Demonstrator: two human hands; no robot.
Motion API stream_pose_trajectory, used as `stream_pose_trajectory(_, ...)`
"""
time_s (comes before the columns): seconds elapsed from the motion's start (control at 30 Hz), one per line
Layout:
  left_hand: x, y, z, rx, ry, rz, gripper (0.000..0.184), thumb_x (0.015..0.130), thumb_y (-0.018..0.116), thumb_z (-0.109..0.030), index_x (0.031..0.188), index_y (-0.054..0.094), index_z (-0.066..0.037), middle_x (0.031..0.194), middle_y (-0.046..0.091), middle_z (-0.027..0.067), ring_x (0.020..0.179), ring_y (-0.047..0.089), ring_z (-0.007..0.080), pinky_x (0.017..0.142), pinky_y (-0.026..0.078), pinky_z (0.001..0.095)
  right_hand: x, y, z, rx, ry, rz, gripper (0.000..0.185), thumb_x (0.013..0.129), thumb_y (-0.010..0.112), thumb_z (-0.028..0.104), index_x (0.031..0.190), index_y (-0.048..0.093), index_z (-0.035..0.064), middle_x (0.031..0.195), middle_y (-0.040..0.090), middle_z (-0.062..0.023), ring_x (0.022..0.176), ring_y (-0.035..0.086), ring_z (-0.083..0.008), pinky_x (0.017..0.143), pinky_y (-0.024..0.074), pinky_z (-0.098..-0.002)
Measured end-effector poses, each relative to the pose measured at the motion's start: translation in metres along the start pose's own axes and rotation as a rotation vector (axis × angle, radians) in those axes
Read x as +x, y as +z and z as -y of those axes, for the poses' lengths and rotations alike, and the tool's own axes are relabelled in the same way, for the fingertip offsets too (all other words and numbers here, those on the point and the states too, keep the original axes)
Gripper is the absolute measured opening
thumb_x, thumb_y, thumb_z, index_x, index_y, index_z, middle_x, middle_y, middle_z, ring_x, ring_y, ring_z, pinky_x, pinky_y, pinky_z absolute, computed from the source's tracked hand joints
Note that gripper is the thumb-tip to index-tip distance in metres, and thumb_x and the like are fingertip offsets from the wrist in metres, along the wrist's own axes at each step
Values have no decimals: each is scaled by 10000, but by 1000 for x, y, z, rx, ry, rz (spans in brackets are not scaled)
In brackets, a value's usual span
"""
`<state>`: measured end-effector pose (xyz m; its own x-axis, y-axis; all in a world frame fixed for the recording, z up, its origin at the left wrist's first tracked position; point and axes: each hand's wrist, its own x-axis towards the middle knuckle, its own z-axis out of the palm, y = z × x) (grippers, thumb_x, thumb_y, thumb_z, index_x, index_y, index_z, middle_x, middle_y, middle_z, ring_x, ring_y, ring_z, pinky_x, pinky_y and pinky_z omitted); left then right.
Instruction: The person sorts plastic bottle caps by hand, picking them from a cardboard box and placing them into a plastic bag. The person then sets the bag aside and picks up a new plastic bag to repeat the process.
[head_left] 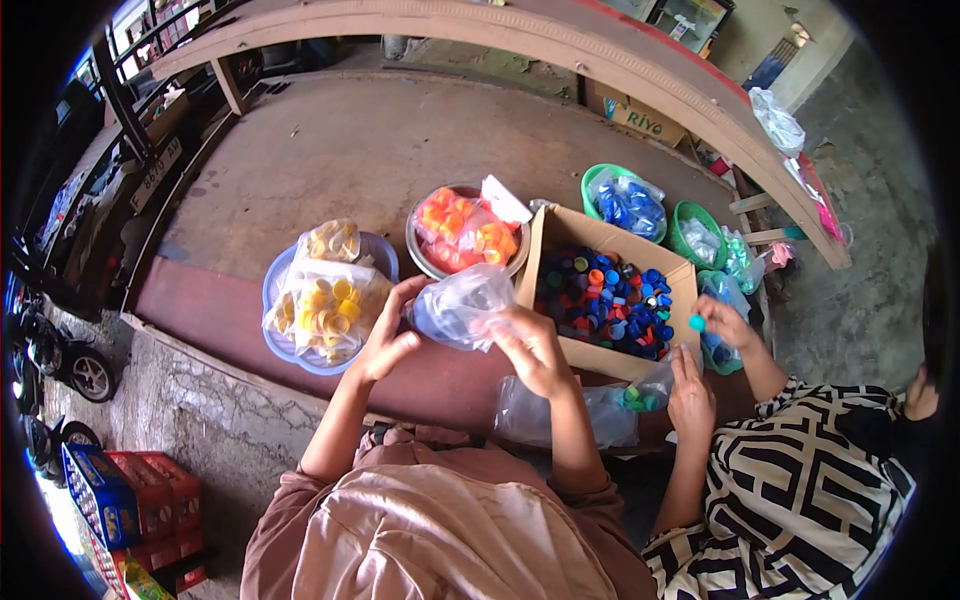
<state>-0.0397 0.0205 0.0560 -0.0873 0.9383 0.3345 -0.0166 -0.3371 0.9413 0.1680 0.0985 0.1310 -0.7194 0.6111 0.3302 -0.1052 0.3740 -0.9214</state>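
With our right hand (541,352) we pinch a clear plastic bag (462,308); our left hand (383,338) meets its 9 o'clock side, but we cannot tell whether it grips. From the bag, our table (300,140) carries a metal bowl (411,238) at 12 o'clock, a lavender basin (287,351) at 9, and a cardboard box (598,359) of plastic caps (606,306) at 3.

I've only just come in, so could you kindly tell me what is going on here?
The person's left hand and right hand hold a clear plastic bag between them. To the right, a co-worker's raised hand holds a teal cap beside a cardboard box of loose mixed caps; their other hand is at a bag with green caps. Bagged yellow pieces sit in a blue basin, left of the box.
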Motion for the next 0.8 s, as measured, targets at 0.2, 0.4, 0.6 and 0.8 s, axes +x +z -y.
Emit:
stream_pose_trajectory(0.2,3,22,-4,80,-191,58,701,694,768,-152,1262,393,16,1157,543,104,1093,484,166,952,378,329,2,-1,-12,-61,57,-23,148,847,549,19,968,592,-54,897,610,-102,835,595,-139,689,477,-254)
stream_pose_trajectory(0.4,-10,29,7,-180,-324,156,637,737,739,-238,1255,442,-16,1115,565,62,1070,479,144,950,360,295,4,-18,-14,105,95,-152,167,825,618,38,965,590,-48,914,532,-50,776,554,-82,616,469,-202)
stream_pose_trajectory(0.6,-12,40,19,-522,-453,149,376,852,610,-251,1153,521,-44,1004,569,-2,927,498,72,835,410,245,12,-32,-41,167,155,-317,69,865,581,71,856,586,2,699,522,23,574,504,-27,478,393,-174)
stream_pose_trajectory(0.8,1,28,2,-153,-384,200,284,855,608,-218,1063,541,-36,932,572,-5,847,484,59,763,413,238,9,-55,-49,5,16,-501,88,852,588,46,898,610,-25,901,533,-14,570,503,-62,487,392,-187)
